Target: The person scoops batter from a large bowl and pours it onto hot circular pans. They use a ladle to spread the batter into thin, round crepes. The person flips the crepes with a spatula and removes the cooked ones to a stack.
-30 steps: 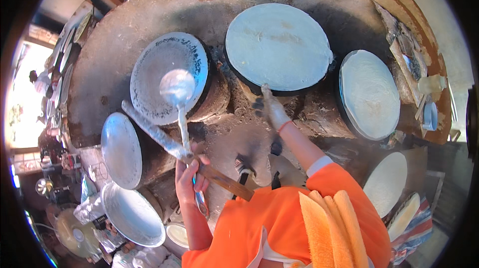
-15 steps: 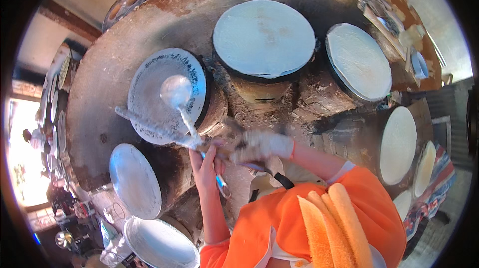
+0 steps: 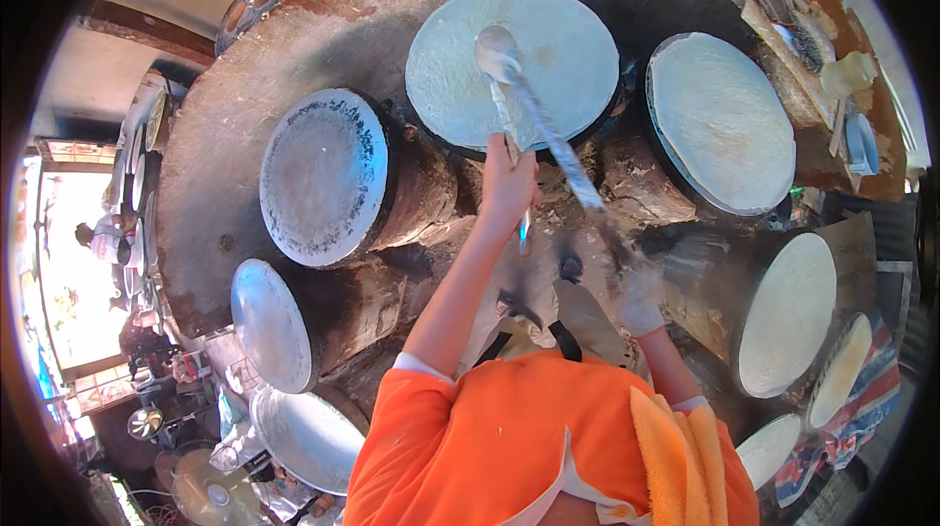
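My left hand (image 3: 509, 181) is closed around a ladle (image 3: 496, 40) whose round bowl is over the far middle griddle. The ladle's handle end sticks out below my fist. My right hand (image 3: 641, 301), in a pale glove and blurred, is low to the right, at the dark handle end of a long flat stick (image 3: 553, 129) coated in white. That stick slants up and left to meet the ladle near its bowl. A smooth white layer (image 3: 450, 66) covers the far middle griddle. On the left griddle (image 3: 318, 173), a greyish surface shows a speckled dark ring.
Another white-covered griddle (image 3: 723, 119) stands at the right, with a round white surface (image 3: 788, 315) nearer. Two more griddles (image 3: 272, 325) curve round the near left. A pale jug (image 3: 848, 75) and a blue cup (image 3: 862, 144) are at the far right. A fan (image 3: 211, 492) stands lower left.
The ladle and stick have moved from the left griddle to the far middle one. My left hand has gone up and right; my right hand has swung right, away from it.
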Motion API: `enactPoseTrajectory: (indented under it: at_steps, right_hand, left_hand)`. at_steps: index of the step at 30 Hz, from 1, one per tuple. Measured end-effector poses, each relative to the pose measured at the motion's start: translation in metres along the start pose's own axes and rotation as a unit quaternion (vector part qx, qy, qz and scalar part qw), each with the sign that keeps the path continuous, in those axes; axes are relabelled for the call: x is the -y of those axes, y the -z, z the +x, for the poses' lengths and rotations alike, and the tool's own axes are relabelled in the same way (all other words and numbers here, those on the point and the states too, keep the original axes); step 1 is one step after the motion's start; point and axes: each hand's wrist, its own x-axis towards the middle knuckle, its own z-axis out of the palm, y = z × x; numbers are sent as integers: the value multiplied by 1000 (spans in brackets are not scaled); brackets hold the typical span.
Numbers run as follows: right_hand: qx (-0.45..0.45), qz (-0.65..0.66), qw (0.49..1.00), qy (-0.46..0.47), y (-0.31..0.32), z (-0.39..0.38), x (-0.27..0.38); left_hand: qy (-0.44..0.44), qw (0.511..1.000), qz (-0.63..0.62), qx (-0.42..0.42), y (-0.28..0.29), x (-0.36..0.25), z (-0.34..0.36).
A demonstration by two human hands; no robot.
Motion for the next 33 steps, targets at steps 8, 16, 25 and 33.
enactPoseTrajectory:
  at_steps: [8,16,25,33]
  right_hand:
    - [-24,34,999,1,-11,5,-39]
    - [15,523,835,-170,-6,4,6]
    - [4,560,821,-113,-22,-3,25]
    - [17,24,997,68,-72,-16,1]
  left_hand:
    - [20,998,49,-46,-15,16,-3]
    - [56,959,-275,38,20,-7,-21]
    - [182,640,-698,264,87,-27,-26]
    - [143,746,-595,263,116,-34,-42]
